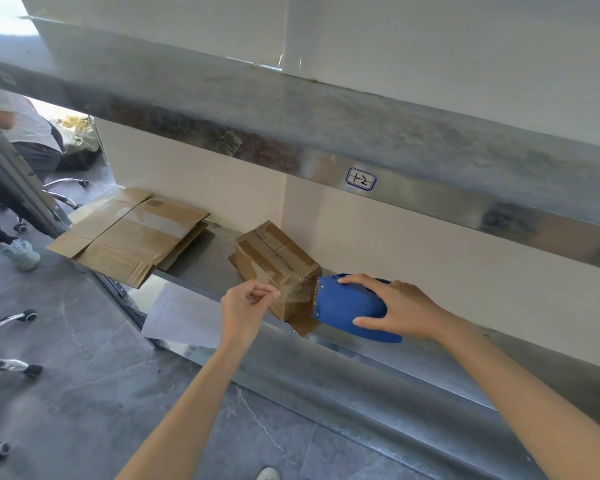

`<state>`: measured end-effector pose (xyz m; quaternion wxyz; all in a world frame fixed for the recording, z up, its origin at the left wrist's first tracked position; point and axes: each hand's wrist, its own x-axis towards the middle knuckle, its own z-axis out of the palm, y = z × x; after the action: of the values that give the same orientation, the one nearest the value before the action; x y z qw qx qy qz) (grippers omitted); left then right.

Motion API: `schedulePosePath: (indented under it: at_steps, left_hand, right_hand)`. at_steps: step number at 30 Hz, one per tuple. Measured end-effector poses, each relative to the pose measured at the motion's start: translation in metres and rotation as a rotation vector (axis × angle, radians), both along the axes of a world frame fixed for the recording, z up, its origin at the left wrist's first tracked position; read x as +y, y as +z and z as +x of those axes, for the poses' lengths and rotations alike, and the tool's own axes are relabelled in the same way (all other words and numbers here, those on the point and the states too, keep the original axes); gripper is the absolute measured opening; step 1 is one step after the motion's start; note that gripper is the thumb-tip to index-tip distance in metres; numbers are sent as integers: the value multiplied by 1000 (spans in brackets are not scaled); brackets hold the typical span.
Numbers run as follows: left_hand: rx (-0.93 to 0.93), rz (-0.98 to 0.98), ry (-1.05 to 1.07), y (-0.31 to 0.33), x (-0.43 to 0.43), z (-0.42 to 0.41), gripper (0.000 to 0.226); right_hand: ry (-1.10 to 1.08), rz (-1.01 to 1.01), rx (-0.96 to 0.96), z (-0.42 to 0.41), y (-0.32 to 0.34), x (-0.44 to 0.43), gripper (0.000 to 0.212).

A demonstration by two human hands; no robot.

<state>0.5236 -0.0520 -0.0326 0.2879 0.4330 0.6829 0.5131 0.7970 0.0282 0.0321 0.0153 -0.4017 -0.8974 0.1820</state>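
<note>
A small taped cardboard box [276, 261] lies on a metal shelf [413, 362]. My right hand [395, 308] grips a blue tape dispenser [343, 308] at the box's near right end, its toothed edge close to the cardboard. A strip of clear tape [297, 294] stretches from the dispenser across the box's near end. My left hand [245, 308] pinches the free end of that tape between thumb and forefinger, just left of the box.
Flattened cardboard boxes [132, 237] lie on the shelf to the left. A white sheet [184, 315] sticks out over the shelf edge. An upper shelf beam with a label "1-2" [361, 179] hangs overhead. A person [18, 133] and chair legs [11, 320] are at left.
</note>
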Motion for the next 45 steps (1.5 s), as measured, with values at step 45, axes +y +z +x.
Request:
schedulePosePath:
  at_steps: [45]
  left_hand:
    - [470, 190, -531, -31, 59, -59, 14]
  right_hand:
    - [-74, -20, -81, -6, 0, 7, 66]
